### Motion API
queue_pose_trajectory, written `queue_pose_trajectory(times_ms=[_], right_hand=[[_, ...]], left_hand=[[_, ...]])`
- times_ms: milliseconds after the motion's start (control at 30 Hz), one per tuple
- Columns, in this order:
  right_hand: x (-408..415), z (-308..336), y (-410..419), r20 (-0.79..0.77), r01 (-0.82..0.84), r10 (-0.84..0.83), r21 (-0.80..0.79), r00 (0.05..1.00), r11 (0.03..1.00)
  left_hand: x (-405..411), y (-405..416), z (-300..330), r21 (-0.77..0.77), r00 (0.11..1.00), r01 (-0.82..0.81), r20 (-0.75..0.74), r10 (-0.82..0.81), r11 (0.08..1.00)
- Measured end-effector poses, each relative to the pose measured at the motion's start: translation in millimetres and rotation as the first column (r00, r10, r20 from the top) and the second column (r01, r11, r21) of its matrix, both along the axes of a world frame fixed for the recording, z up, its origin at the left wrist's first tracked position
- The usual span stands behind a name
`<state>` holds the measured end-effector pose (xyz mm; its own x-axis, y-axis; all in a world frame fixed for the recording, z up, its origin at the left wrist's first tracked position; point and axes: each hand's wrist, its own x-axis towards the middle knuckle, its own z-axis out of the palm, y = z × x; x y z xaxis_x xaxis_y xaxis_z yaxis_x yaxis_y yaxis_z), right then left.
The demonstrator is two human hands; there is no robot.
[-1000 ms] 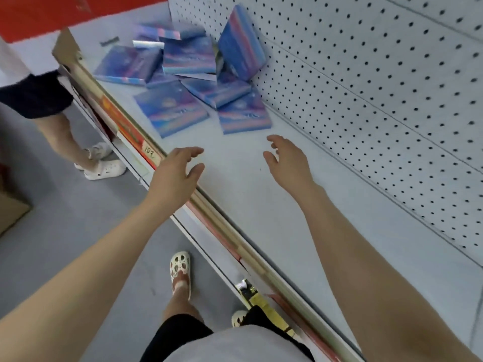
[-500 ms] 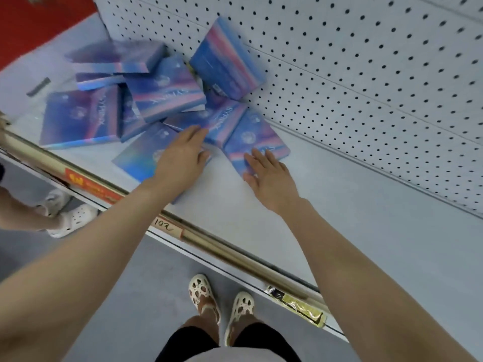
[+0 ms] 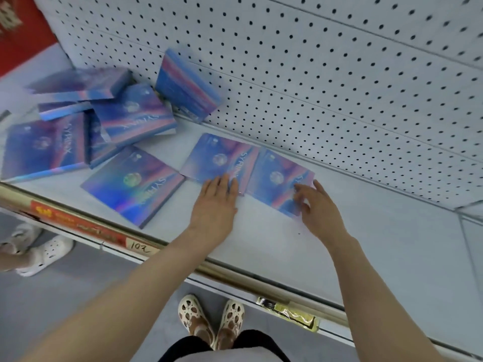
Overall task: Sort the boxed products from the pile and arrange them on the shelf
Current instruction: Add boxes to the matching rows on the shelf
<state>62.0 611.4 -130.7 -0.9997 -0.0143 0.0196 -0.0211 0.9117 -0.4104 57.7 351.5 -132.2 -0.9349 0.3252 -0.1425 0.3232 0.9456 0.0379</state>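
Observation:
Several flat blue-and-pink boxes lie on the white shelf (image 3: 274, 239). Two lie side by side away from the pile. My left hand (image 3: 215, 202) rests flat with straight fingers on the near edge of the left box (image 3: 219, 158). My right hand (image 3: 316, 207) touches the near right corner of the right box (image 3: 277, 176) with spread, slightly bent fingers. Another box (image 3: 133, 181) lies alone to the left, near the front rail. The pile (image 3: 86, 118) sits at the far left, and one box (image 3: 185, 84) leans against the pegboard.
A white pegboard back wall (image 3: 339, 74) rises behind the shelf. A gold front rail with a red price strip (image 3: 78, 223) and a tag reading 102 runs along the shelf edge. Another person's white shoes (image 3: 44, 254) stand on the grey floor at left. My own feet (image 3: 211, 320) are below.
Both hands reached the pile and slid two boxes to the right, out of it. The two boxes now lie side by side apart from the rest.

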Motion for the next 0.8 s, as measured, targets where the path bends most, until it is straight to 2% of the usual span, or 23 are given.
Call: queue_pose_trajectory(times_ms=[67,133,200,233,300,333,433,500,633,800], right_hand=[[-1,4,6,0.027,0.145,-0.144,-0.021,0.989,0.989],[2,6,-1,0.110,0.307,-0.302,-0.035,0.947,0.951],[5,0,-8,0.219,0.377,-0.376,0.037,0.900,0.925],[6,-4,-9,0.239,0.382,-0.387,0.070,0.890,0.922],[5,-8,-4,0.208,0.366,-0.371,0.065,0.905,0.929],[2,-6,-1,0.193,0.360,-0.359,0.030,0.913,0.933],[-9,0,11,0.255,0.401,-0.363,-0.116,0.896,0.909],[-14,3,14,0.301,0.435,-0.391,-0.095,0.870,0.895],[-13,5,6,0.333,0.492,-0.481,0.057,0.811,0.869],[-24,18,2,0.360,0.525,-0.475,-0.051,0.803,0.850]], left_hand=[[17,21,0,-0.050,0.996,0.081,-0.031,-0.082,0.995],[28,40,10,0.013,0.990,0.135,-0.045,-0.134,0.991],[27,51,20,0.098,0.991,0.122,-0.064,-0.116,0.988],[20,52,25,0.170,0.993,0.104,-0.071,-0.094,0.980],[-3,47,32,0.255,0.992,0.080,0.076,-0.102,0.964],[-17,42,34,0.253,0.990,0.078,0.094,-0.105,0.964],[-53,29,27,0.160,0.982,0.071,0.164,-0.097,0.985],[-68,25,19,0.068,0.968,0.080,0.234,-0.093,0.995],[-76,31,18,0.065,0.988,0.030,0.151,-0.040,0.997],[-65,24,20,0.207,0.969,-0.189,0.197,0.148,0.960]])
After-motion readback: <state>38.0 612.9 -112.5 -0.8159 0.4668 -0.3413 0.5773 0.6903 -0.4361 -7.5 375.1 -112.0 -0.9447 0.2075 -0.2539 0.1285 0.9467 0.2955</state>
